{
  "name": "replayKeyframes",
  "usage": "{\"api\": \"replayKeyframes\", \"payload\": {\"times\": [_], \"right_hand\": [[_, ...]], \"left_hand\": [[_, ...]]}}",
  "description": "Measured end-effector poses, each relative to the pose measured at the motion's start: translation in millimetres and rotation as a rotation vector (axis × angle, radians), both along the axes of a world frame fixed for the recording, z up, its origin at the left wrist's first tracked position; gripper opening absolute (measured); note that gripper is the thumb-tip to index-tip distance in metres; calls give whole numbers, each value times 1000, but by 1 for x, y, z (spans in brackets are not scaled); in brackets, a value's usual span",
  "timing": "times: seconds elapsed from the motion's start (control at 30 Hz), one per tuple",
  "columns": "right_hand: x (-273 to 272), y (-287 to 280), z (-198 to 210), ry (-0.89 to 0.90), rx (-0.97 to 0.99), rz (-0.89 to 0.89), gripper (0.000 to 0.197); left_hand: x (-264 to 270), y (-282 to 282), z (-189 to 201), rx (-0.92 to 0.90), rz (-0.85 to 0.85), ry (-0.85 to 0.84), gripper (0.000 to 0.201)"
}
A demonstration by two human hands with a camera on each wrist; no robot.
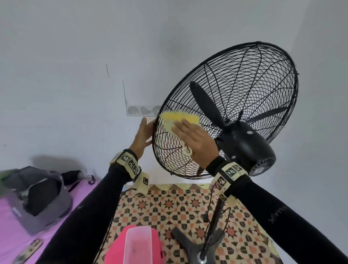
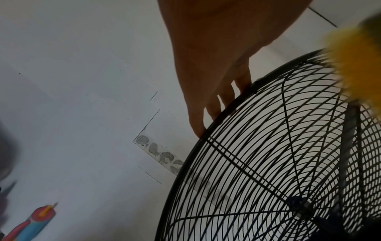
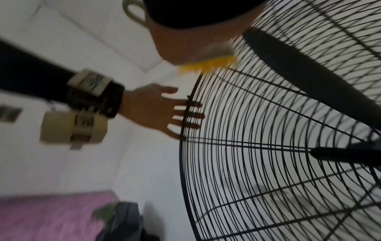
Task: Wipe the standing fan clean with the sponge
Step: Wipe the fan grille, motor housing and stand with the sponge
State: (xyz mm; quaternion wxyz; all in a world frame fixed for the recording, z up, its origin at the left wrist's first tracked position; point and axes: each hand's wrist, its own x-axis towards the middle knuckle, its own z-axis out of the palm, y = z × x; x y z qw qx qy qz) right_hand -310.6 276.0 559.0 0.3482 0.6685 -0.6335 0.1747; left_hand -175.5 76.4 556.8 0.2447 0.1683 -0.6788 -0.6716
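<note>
Right hand: flat, fingers straight, pressed sponge against rear of fan cage, near its left rim; sponge partly covered by palm, blurred in wrist views. Left hand: open, straight fingers laid over cage rim, tips hidden behind wires. Blades seen through grille; motor housing beside right wrist. Below: fan base, cut off; clear container on pink object, unidentifiable.

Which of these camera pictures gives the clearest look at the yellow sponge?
The head view: the sponge lies sharp against the fan's grille, under the flat right hand. In the left wrist view it is a yellow blur at the edge; in the right wrist view, a blurred sliver under the palm.
</note>
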Motion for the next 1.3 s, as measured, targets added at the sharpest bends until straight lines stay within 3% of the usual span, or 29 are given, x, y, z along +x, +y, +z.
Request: {"api": "replayKeyframes", "payload": {"times": [0.07,0.17,0.23,0.37,0.43,0.53,0.7,0.87,0.93,1.07,1.13,1.23,1.3], "right_hand": [[-8,2,-16,34,43,16,71],[-15,8,-61,135,396,87,83],[-18,11,-64,98,330,132,85],[-22,12,-21,-14,-89,105,80],[-30,13,-29,-15,-9,87,91],[-29,13,-60,170,306,138,102],[-36,14,-20,80,51,91,94],[-25,17,-52,11,243,106,97],[-4,20,-61,-200,106,3,89],[30,18,-27,-938,-648,-32,36],[34,18,-2,-1168,-900,-21,21],[33,17,18,-1446,-1098,153,16],[38,8,14,-1531,-1076,210,17]], "left_hand": [[-1,4,1,-5,14,4,75],[-1,11,5,-15,36,20,62],[0,15,6,-21,39,27,57],[1,13,3,-40,46,41,55],[0,13,1,-38,48,44,54],[-2,12,5,-28,61,57,46],[-1,6,2,-71,30,27,50],[2,6,2,-141,-5,19,46],[1,4,4,-171,-2,-1,46],[-8,-1,22,-309,7,-61,73],[-14,1,35,-431,19,-87,80],[-28,3,49,-444,88,-74,92],[-34,1,48,-397,102,-64,104]]}}
